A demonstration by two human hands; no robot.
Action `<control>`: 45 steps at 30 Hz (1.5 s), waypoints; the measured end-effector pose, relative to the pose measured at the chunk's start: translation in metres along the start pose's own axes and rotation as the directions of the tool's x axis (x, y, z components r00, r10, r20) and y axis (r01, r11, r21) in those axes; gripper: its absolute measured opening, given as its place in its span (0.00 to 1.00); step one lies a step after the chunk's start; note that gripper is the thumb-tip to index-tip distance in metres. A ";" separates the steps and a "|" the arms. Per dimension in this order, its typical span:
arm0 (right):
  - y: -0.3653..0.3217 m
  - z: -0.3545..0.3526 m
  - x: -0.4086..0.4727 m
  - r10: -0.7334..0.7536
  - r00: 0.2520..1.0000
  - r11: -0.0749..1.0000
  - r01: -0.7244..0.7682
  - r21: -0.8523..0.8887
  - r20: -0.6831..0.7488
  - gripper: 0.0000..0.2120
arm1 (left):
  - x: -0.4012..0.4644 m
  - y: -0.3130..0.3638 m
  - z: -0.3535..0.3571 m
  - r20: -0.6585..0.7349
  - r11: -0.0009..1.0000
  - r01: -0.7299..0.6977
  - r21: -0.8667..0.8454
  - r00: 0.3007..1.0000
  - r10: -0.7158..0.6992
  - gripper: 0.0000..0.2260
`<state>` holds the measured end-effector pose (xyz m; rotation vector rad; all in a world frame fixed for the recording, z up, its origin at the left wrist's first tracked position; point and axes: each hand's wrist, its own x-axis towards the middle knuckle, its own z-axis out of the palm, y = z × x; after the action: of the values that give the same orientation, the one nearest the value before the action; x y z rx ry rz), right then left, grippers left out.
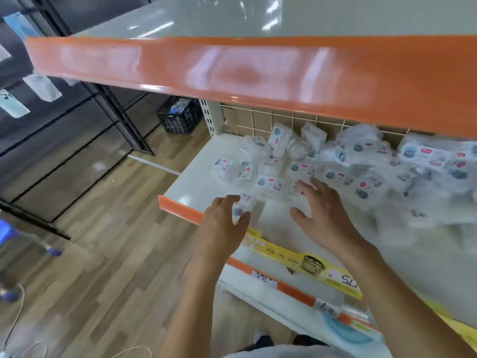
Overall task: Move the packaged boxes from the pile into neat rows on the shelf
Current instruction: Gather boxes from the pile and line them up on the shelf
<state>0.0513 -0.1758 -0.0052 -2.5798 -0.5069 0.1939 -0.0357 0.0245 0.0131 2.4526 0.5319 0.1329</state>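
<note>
Hands are working at the front edge of the white shelf (196,182), just above its orange price strip (180,210). The left hand (222,220) is pinching one small clear box (242,205) between thumb and fingers, near the front left corner. The right hand (320,210) is lying with fingers spread and holding nothing, its fingertips (309,183) touching the near boxes of the pile (348,164).

To do this step well, I think the left hand should be setting the box down flat with its label facing the front edge, starting a row from the left corner, where the shelf is bare. The right hand should be taking only one loose box from the near side, so the heap is not sliding forward.

Farther in, the pile is filling the middle and right of the shelf up to the wire grid (284,120) at the back; the picture is blurred there, so the boxes seem to be lying at all angles. Above, another shelf with an orange edge (232,71) is hanging over. To the left, a black crate (178,117) is standing on the wooden floor (103,241).
</note>
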 end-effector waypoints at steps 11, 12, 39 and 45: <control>-0.005 0.009 0.008 0.279 0.954 0.955 -0.288 -0.073 -0.112 0.20 | 0.034 -0.015 0.012 0.102 0.958 0.036 0.286 0.992 -0.068 0.29; -0.001 0.011 0.010 0.282 0.955 0.954 -0.289 -0.078 -0.092 0.21 | 0.035 -0.015 0.010 0.121 0.968 0.021 0.252 0.991 -0.053 0.30; 0.021 -0.032 -0.034 0.495 0.861 0.388 -0.343 0.855 0.121 0.14 | 0.040 -0.002 -0.004 0.406 0.649 0.248 -0.719 0.908 0.103 0.18; 0.022 -0.044 -0.076 0.611 0.791 0.316 -0.214 0.924 -0.026 0.15 | 0.043 0.019 0.006 0.472 0.662 0.218 -0.717 0.851 0.231 0.18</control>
<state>-0.0015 -0.2427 0.0245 -1.5063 0.4119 0.0865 0.0117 0.0252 0.0186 1.5442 0.1484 -0.2796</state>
